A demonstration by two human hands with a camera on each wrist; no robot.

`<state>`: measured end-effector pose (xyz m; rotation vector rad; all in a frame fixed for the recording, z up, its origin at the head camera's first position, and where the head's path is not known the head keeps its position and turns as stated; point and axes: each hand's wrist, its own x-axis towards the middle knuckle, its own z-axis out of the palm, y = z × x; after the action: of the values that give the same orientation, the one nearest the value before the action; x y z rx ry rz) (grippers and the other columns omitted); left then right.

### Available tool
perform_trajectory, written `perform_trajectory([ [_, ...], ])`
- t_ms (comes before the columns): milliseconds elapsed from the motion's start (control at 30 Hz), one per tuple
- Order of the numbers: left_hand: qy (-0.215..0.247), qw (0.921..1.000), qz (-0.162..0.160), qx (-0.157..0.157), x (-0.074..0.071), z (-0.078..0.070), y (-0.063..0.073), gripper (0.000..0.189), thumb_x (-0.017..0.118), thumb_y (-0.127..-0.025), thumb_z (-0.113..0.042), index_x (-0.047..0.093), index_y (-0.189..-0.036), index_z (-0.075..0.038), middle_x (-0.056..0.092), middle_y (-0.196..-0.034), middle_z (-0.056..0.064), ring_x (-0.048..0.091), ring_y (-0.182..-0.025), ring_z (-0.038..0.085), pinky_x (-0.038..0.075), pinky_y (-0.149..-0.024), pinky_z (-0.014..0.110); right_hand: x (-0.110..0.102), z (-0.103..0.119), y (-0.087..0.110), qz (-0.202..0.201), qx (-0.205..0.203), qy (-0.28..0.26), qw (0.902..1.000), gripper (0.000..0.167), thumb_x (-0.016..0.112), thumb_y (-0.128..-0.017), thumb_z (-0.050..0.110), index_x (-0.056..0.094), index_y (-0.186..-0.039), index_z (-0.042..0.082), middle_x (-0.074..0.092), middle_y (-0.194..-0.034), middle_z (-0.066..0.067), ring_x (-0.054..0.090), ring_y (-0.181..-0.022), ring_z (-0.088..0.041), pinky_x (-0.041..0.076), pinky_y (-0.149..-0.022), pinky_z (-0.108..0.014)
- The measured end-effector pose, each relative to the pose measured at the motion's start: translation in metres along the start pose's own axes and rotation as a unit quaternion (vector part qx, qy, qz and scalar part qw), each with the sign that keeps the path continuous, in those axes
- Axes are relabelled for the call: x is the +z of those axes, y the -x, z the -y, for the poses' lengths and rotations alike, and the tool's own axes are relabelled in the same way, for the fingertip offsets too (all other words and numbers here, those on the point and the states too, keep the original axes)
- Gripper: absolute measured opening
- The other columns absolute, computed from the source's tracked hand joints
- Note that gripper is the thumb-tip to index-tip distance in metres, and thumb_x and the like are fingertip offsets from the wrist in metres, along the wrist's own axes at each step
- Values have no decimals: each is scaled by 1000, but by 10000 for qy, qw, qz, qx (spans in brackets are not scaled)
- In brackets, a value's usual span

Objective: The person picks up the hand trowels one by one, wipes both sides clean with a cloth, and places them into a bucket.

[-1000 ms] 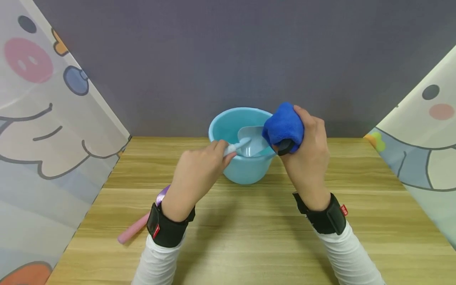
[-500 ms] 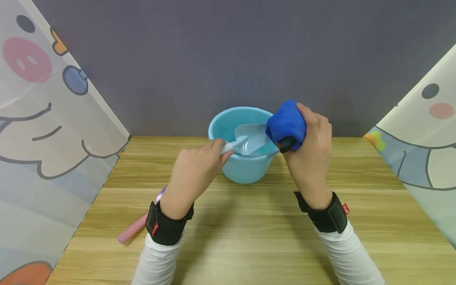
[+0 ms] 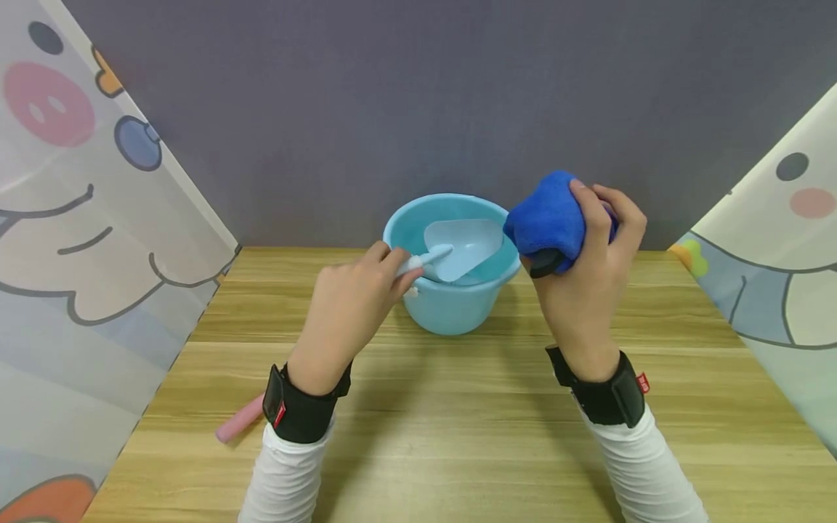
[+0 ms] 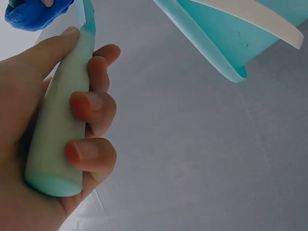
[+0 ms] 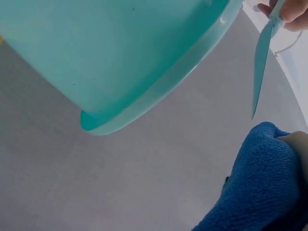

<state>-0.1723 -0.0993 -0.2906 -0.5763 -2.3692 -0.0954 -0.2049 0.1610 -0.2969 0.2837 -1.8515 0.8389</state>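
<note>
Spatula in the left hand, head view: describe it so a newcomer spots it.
On the wooden table, find the light blue bucket in front of the grey backdrop. Across its mouth in the head view is the spatula, its handle gripped by the left hand. Its broad, pale blue blade sets it apart from the round bucket and the deep blue cloth.

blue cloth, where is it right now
In the head view, the right hand grips the blue cloth, to the right of the light blue bucket and the spatula.
</note>
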Motion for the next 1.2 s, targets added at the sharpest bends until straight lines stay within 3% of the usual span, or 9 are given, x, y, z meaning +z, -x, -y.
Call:
perform_trajectory([
  [167, 54, 9999, -44, -101, -1, -1, -1, 34, 65, -99, -40, 69, -98, -7, 59, -76, 3, 46, -49, 12, 29, -40, 26, 2, 6, 2, -60, -179, -271, 9995, 70, 86, -77, 13, 52, -139, 18, 46, -140, -22, 42, -138, -32, 35, -115, -52],
  [400, 119, 9999, 4, -70, 1, -4, -1, 33, 67, -98, -41, 68, -97, -8, 59, -76, 1, 47, -50, 10, 27, -40, 25, 7, 15, 9, -18, -952, -492, 9942, 69, 85, -78, 9, 49, -133, 27, 52, -135, -19, 51, -129, -41, 45, -109, -57],
  [567, 80, 10000, -2, 34, 1, -4, 0, 31, 70, -96, -41, 70, -96, -10, 62, -75, -1, 48, -50, 9, 28, -41, 24, 10, 19, 14, 131, -1832, -704, 9805, 62, 85, -73, 2, 58, -124, 25, 55, -131, -17, 54, -124, -45, 45, -107, -60],
  [700, 66, 9997, -84, 229, 0, -4, 1, 29, 73, -94, -41, 72, -95, -12, 64, -73, -3, 49, -49, 8, 30, -41, 24, 11, 22, 21, 330, -2368, -575, 9693, 67, 92, -67, 9, 60, -123, 26, 54, -132, -15, 53, -126, -43, 46, -105, -61],
  [867, -47, 9983, -170, 559, -6, -7, 1, 23, 77, -92, -31, 72, -96, -9, 63, -75, -1, 49, -49, 8, 35, -40, 25, 14, 27, 27, 942, -2866, -288, 9530, 59, 86, -79, 32, 62, -132, 24, 56, -138, -11, 48, -134, -38, 39, -102, -63],
  [1033, -486, 9963, -207, 677, -20, -11, 5, 20, 80, -87, -19, 63, -84, -9, 56, -71, 0, 42, -48, 10, 35, -40, 27, 18, 36, 34, 1771, -3129, -161, 9330, 71, 80, -79, 47, 58, -140, 20, 57, -145, -11, 44, -140, -40, 28, -106, -72],
  [1200, -494, 9960, -267, 691, -24, -11, 8, 21, 80, -86, -14, 60, -80, -9, 54, -70, 0, 42, -49, 11, 37, -40, 28, 20, 42, 39, 1917, -3038, -98, 9332, 72, 75, -79, 49, 57, -142, 21, 55, -149, -12, 42, -143, -42, 23, -110, -74],
])
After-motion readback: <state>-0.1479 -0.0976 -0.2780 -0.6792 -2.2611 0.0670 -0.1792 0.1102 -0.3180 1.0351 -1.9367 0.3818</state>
